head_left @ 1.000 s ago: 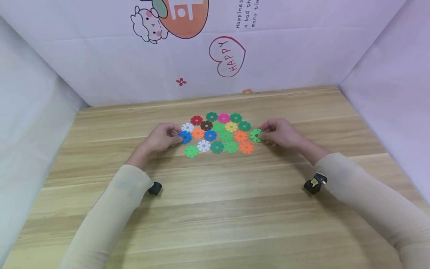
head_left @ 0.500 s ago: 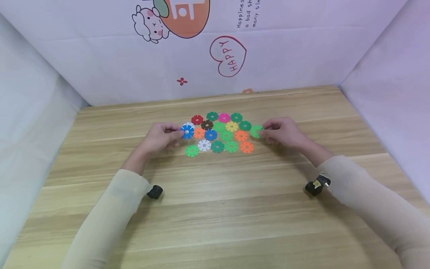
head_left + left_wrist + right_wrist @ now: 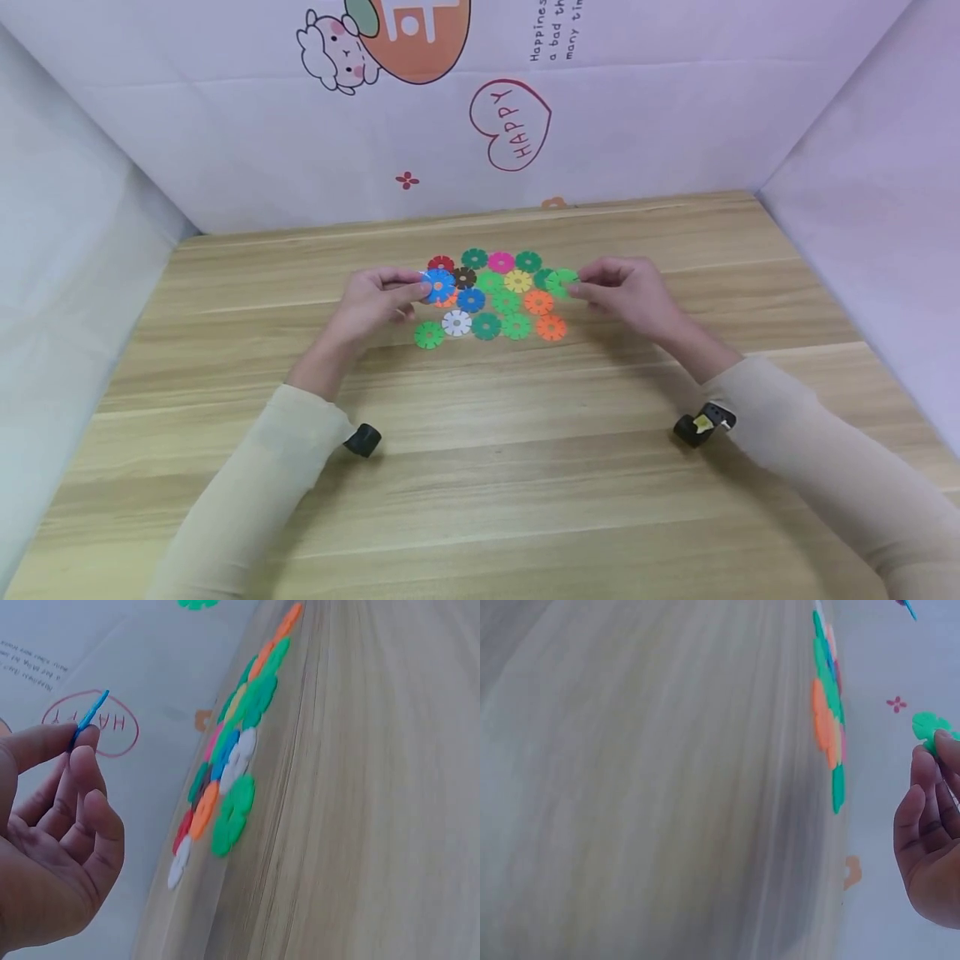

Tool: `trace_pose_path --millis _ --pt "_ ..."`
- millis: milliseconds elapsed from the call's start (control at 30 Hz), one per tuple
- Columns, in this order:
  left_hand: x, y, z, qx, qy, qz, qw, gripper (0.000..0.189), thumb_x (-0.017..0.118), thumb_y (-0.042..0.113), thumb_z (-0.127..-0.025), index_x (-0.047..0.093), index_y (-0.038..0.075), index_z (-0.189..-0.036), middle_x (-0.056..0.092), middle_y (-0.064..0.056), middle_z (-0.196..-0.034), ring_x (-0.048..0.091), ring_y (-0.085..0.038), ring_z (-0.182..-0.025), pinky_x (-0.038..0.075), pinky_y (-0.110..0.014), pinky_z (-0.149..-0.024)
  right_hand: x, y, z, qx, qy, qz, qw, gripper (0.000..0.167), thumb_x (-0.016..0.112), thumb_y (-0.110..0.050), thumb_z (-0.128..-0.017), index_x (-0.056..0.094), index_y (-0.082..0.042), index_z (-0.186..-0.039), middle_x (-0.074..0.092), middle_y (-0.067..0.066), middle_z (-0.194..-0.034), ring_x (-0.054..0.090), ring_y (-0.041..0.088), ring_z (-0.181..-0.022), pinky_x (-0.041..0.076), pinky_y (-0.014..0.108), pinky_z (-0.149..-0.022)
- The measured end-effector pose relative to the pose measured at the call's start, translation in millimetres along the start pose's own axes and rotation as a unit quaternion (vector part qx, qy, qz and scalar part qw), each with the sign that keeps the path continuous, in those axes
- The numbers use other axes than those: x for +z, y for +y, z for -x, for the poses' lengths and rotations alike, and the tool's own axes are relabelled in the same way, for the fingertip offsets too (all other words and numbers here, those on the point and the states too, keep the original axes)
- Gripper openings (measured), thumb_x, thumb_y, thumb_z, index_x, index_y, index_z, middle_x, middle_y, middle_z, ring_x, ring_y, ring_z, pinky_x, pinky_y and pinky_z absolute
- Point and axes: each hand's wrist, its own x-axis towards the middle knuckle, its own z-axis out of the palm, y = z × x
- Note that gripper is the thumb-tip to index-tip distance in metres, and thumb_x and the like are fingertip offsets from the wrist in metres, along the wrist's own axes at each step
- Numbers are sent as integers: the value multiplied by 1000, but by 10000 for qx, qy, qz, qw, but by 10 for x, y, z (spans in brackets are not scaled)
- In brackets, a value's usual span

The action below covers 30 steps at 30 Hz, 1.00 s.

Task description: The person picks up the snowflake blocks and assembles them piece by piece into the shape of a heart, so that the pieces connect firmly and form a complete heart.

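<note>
My left hand (image 3: 378, 298) pinches a blue notched disc (image 3: 438, 285) between thumb and forefinger, raised above the table. In the left wrist view the same blue disc (image 3: 91, 716) shows nearly edge-on. On the other side my right hand (image 3: 628, 292) pinches a light green notched disc (image 3: 561, 282) by its edge, also lifted, as the right wrist view shows with the green disc (image 3: 930, 726) well off the wood. Between the hands several flat notched discs lie on the table, among them a yellow disc (image 3: 517, 281), a pink disc (image 3: 501, 262) and a white disc (image 3: 457, 322).
The wooden table (image 3: 480, 475) runs back to a white printed backdrop (image 3: 637, 108), with white side walls left and right. A black wrist camera (image 3: 363, 440) sits at the left cuff and another wrist camera (image 3: 703, 423) at the right.
Both hands have lifted their discs off the table and brought them inward. The blue disc has moved right and up over the row; the green one has moved slightly left and up.
</note>
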Motion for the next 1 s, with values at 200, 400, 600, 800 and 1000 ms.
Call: trace_pose_path --millis 200,400,600,800,1000 --pt "175 63 26 84 -109 397 9991 29 75 21 -99 71 2 -120 76 3 -93 64 -17 -68 59 -30 -75 49 -82 36 -392 13 -21 9992 23 80 -20 -96 77 -1 -109 76 10 -94 68 18 -76 60 30 -66" --pt "290 86 16 191 -210 648 9975 23 74 18 -99 72 1 -115 75 0 -90 62 -17 -65 55 -26 -67 115 -137 64 -669 29 -104 9977 19 78 -15 -96 78 1 -108 76 3 -90 68 16 -73 58 28 -64" --pt "396 112 14 179 -311 928 9950 20 74 16 -99 71 1 -113 74 -2 -89 58 -15 -60 53 -26 -64 204 -197 79 -1002 10 -170 9948 16 79 -9 -95 78 1 -107 75 13 -91 67 26 -75 57 24 -63" --pt "501 120 -8 206 -422 916 9947 22 74 18 -100 71 1 -114 73 -8 -92 57 -14 -59 54 -26 -64 293 -259 97 -1279 -13 -138 9917 12 79 -6 -94 78 0 -104 75 13 -90 68 33 -75 55 25 -60" --pt "561 130 -5 280 -512 943 9938 20 72 16 -101 70 1 -113 74 -8 -91 58 -13 -58 53 -23 -60 344 -299 109 -1416 26 -236 9896 12 79 -5 -93 78 1 -103 75 16 -90 65 24 -71 49 20 -56"
